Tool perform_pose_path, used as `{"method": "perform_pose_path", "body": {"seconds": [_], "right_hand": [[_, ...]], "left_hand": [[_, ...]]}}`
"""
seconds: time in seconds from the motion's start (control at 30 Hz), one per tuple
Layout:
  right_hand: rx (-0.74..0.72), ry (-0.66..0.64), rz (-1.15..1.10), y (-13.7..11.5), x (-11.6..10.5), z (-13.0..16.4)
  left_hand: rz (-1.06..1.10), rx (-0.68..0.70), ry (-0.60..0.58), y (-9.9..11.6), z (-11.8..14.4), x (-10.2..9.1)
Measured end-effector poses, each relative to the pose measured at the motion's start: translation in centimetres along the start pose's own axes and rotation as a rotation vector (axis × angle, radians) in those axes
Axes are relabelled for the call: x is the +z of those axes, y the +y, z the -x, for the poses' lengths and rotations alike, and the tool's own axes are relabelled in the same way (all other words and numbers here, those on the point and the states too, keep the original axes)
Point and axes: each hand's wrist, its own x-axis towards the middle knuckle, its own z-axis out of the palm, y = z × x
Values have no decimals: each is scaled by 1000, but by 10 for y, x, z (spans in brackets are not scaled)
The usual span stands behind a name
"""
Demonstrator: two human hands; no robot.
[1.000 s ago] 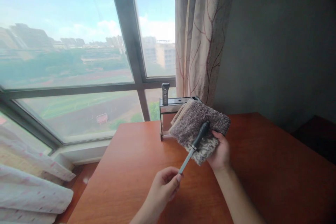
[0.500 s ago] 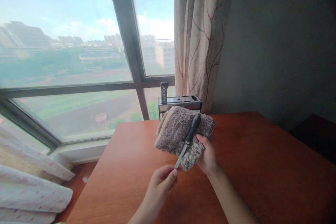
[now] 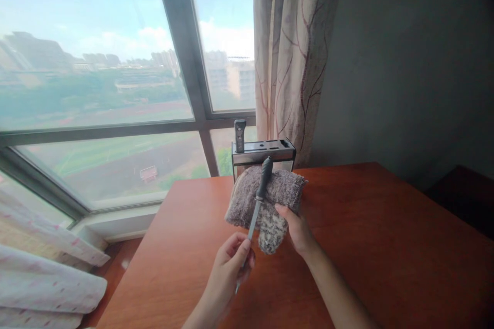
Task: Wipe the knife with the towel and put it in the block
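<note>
My left hand is closed around the thin metal rod of a sharpening steel, and the rod's tip sticks out below my fingers. Its ribbed black handle points up and away, in front of a folded grey-brown towel. My right hand grips that towel at its right side, thumb on top and the other fingers hidden behind. A paler, mottled flap of the towel hangs down beside the rod. Whether the steel touches the cloth, I cannot tell.
Behind the towel stands a metal-topped knife block with slots, and a dark-handled knife upright in it. All this is over a reddish-brown wooden table. A window and curtain rise beyond the table's far edge.
The sharpening steel has moved left and stands more upright, with my left hand now farther up the rod. The towel has shifted slightly left and down with my right hand.
</note>
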Motion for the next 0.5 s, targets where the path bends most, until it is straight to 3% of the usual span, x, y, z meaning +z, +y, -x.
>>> {"method": "perform_pose_path", "body": {"seconds": [0.13, 0.27, 0.5], "right_hand": [[76, 34, -216, -6, -2, -2], [77, 32, -279, -6, 1, 0], [-102, 13, 25, 13, 10, 8]], "left_hand": [[8, -89, -67, 1, 1, -2], [34, -138, -92, 0, 0, -3], [89, -79, -95, -5, -1, -5]]}}
